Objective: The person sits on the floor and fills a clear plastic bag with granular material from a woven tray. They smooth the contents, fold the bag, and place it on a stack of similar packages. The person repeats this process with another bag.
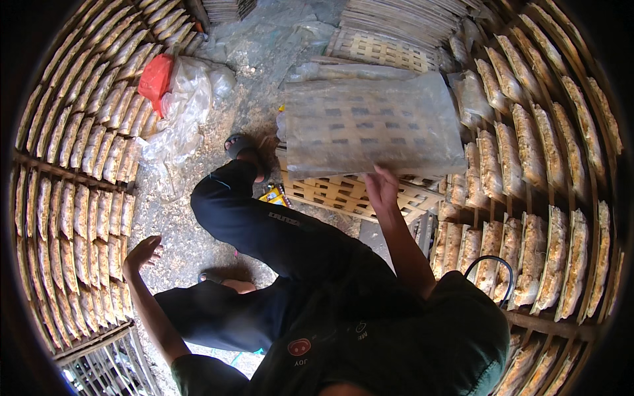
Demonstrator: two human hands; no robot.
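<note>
In front of me, a cloudy plastic sheet [366, 123] lies over woven bamboo trays [342, 195], and their lattice shows through it. My right hand [382, 190] grips the sheet's near edge, with some fingertips hidden at the edge. Out to the left, my left hand [143, 251] hangs with nothing in it, its fingers loosely bent and apart. It is nearest to the left rack, which carries rows of filled flat trays [94, 210] with a pale, crumbly brown material showing at their edges.
The right rack [550, 326] holds similar filled trays close to my right arm. More bamboo trays [381, 49] are stacked at the back. Clear plastic [185, 109] and a red bag [156, 81] lie beside the left rack. Crumbs litter the floor [247, 94]; yellow packets [275, 195] lie near my foot.
</note>
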